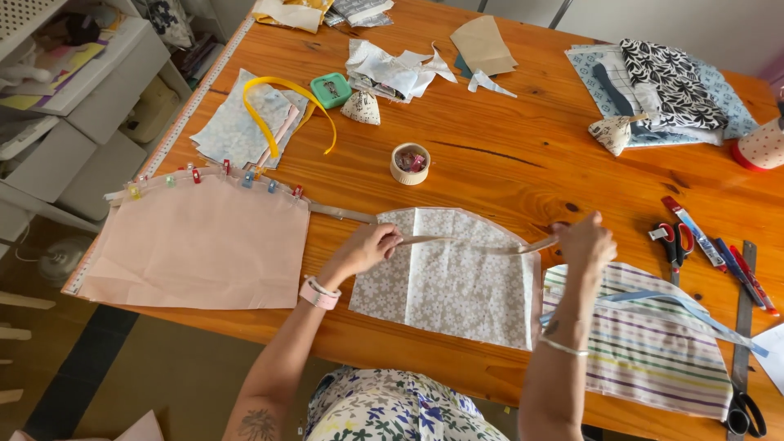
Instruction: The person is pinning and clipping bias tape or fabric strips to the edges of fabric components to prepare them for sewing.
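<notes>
— What do our hands hold?
— Our left hand (367,247) and right hand (586,242) each pinch shut on an end of the grey strip (474,244), stretched above the floral fabric piece (453,278) on the table (506,155).

A home sewing room: fabric pieces (453,273), scissors (674,245), wooden table (506,155).

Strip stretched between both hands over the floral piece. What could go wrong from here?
1. The strip hangs taut between the left hand and right hand, unclipped here; it could twist or drift off the curved edge of the floral fabric piece.
2. The pink piece overhangs the table edge and might slide if bumped.
</notes>
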